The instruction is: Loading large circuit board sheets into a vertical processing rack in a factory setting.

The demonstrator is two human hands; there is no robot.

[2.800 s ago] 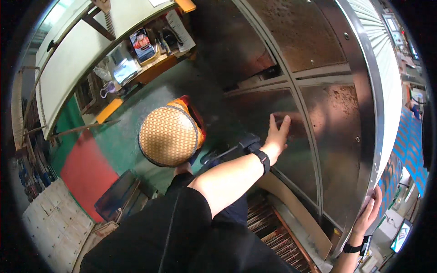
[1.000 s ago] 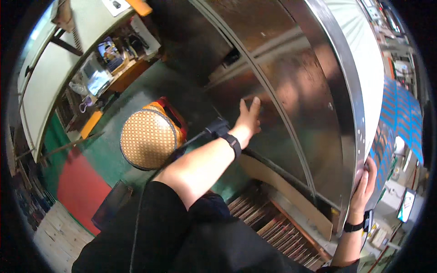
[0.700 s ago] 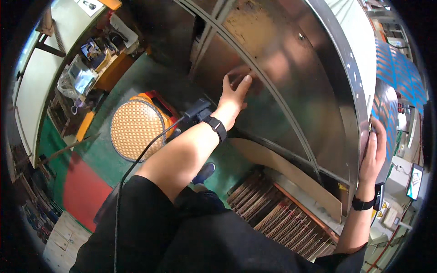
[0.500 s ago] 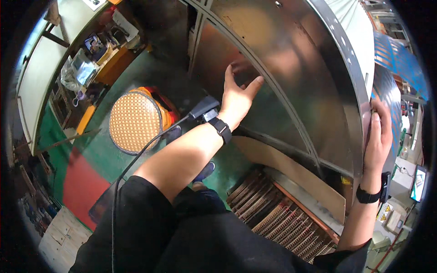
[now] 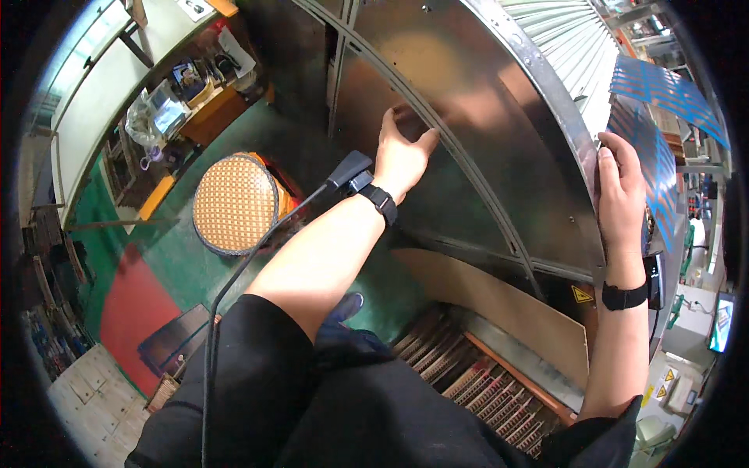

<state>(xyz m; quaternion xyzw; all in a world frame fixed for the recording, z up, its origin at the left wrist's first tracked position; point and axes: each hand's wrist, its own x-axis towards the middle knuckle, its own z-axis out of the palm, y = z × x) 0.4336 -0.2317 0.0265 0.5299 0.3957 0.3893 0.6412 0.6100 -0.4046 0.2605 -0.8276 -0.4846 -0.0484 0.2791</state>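
Note:
A large shiny metal machine panel (image 5: pixel 468 148) with a curved-looking frame stands in front of me. My left hand (image 5: pixel 404 156) is at the lower panel, its thumb and forefinger spread apart in a C shape. Nothing shows between them except the dark reflecting metal. A black strap circles that wrist, with a small device and a cable (image 5: pixel 257 249) running down beside my arm. My right hand (image 5: pixel 622 183) has its bent fingers hooked at the machine's metal edge (image 5: pixel 573 136), on the right. Its fingertips are partly hidden there.
Pale ribbed slats (image 5: pixel 566 39) and blue-striped sheets (image 5: pixel 663 93) lie beyond the edge. A round woven-top stool (image 5: pixel 236 204) stands at left, near a cluttered bench (image 5: pixel 207 117). Close to my legs are a brown board (image 5: pixel 499 312) and rows of toothed strips (image 5: pixel 476 382).
The view has shifted, showing more ribbed slats beyond the edge. My right hand's fingers have bent more at the edge. My left hand stays near the same panel, fingers still apart.

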